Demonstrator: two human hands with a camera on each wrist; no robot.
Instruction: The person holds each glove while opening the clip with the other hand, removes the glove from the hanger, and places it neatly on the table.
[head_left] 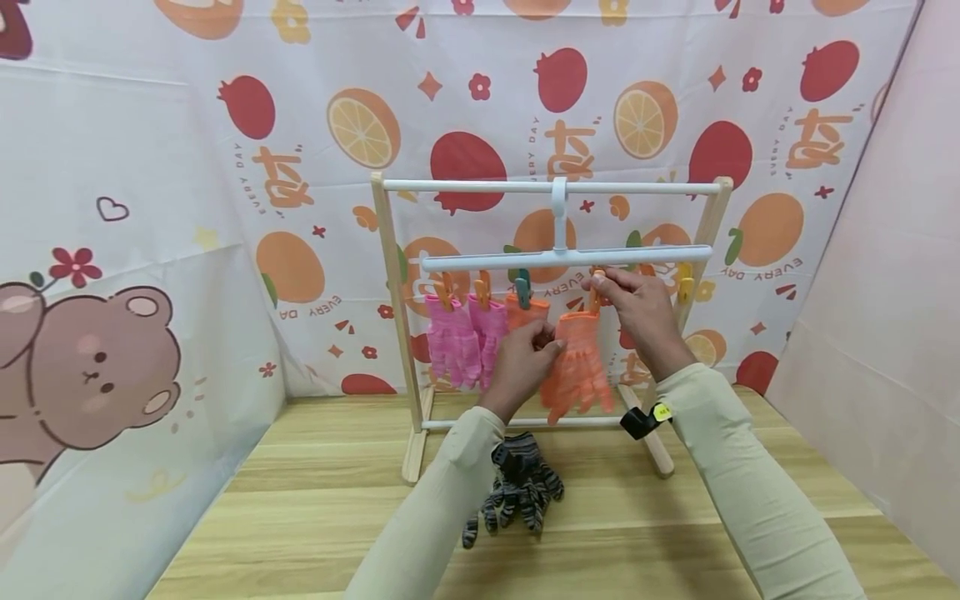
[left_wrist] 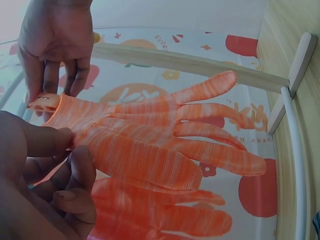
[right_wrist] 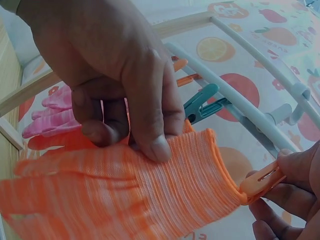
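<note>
An orange knitted glove [head_left: 579,367] hangs fingers down below the hanger's bar. My left hand [head_left: 525,358] pinches its side near the cuff, thumb against the knit. At the cuff's other corner my right hand [head_left: 647,317] squeezes an orange clothespin [right_wrist: 262,181] between thumb and fingers, its tip at the cuff edge. Just behind, a second orange glove [left_wrist: 150,215] hangs from a teal clothespin [right_wrist: 202,105]. To the left, two pink gloves [head_left: 453,346] hang from orange clothespins [head_left: 482,290]. The light blue hanger [head_left: 495,261] hooks over the rack's top rod.
The rack [head_left: 397,308] has wooden side posts and white rods [head_left: 465,187]. A yellow clothespin [head_left: 686,285] hangs at the hanger's right end. Dark striped gloves [head_left: 525,487] lie on the wooden table [head_left: 315,500], below my left forearm. A fruit-printed cloth [head_left: 300,192] stands behind.
</note>
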